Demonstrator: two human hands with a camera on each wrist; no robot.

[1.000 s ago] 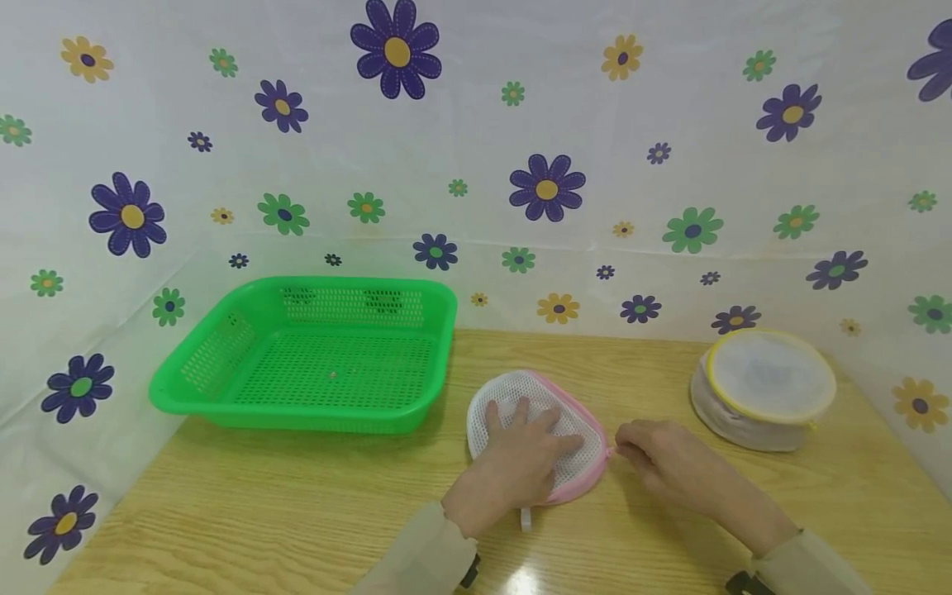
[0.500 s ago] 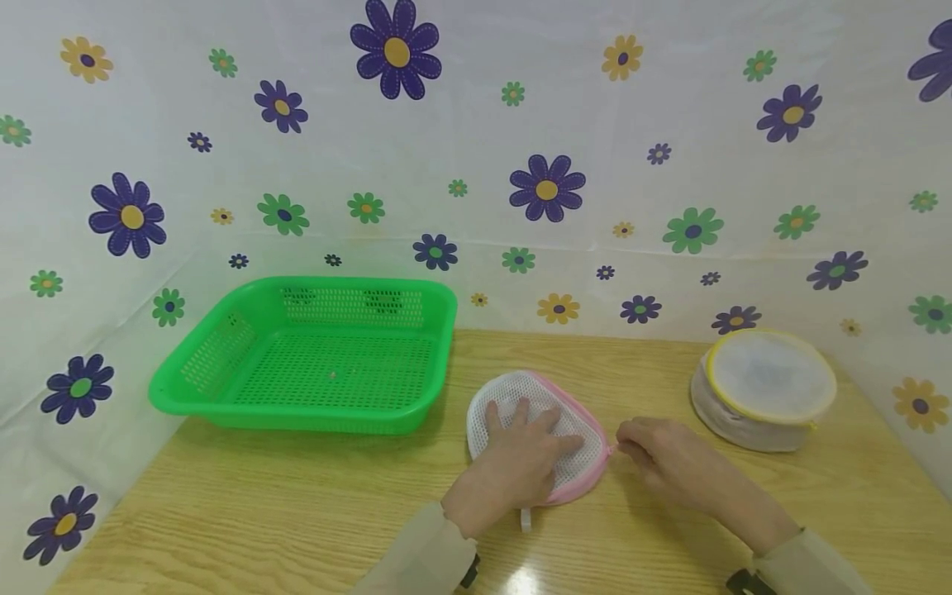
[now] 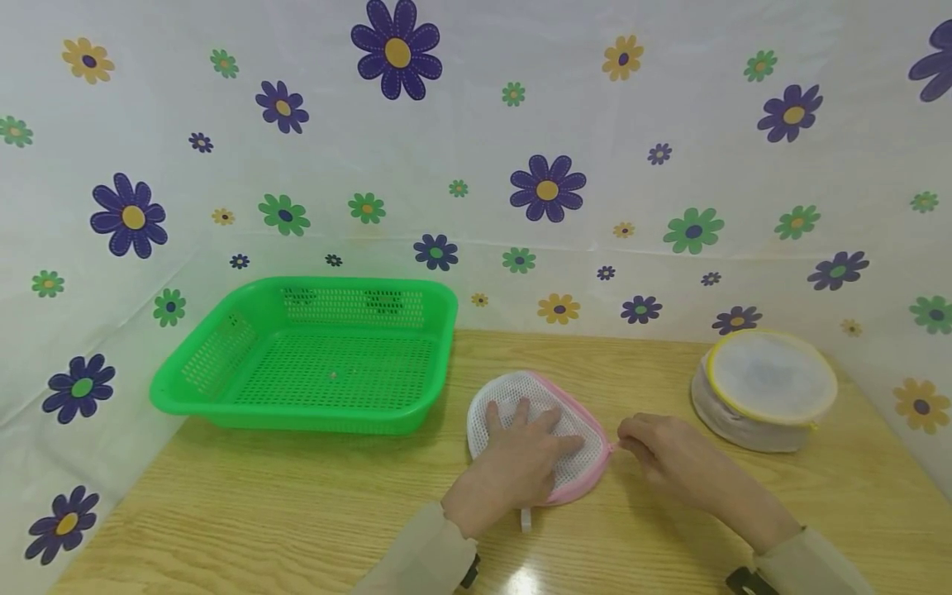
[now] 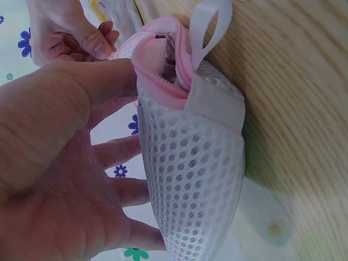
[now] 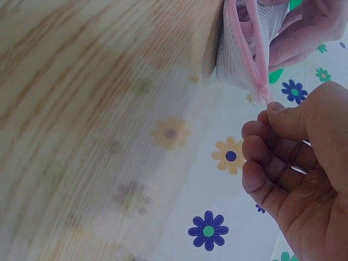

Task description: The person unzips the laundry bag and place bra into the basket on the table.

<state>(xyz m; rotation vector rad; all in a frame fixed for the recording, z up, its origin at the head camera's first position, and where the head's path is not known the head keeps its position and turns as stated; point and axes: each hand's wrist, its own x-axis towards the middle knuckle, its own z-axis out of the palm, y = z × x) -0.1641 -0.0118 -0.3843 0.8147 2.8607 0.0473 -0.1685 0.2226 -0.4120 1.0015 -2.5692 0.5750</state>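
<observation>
A small white mesh laundry bag (image 3: 497, 392) with a pink zipper edge lies on the table. My left hand (image 3: 513, 467) rests on top of it with the fingers spread. To its right, my right hand (image 3: 673, 463) pinches the pink zipper pull (image 5: 266, 97) between thumb and finger, its other fingers loosely curled. Both wrist views show the pink zipper (image 5: 260, 43) parted, with a gap between its two edges. A white fabric loop (image 4: 209, 27) sticks out from the bag's near side. What lies inside the bag cannot be made out.
Back left on the wooden table (image 3: 283, 512) stands a green perforated plastic basket (image 3: 297, 415). A round whitish mesh bag (image 3: 773, 380) with yellow trim sits at the right. Behind everything hangs a white flowered sheet (image 3: 476, 124).
</observation>
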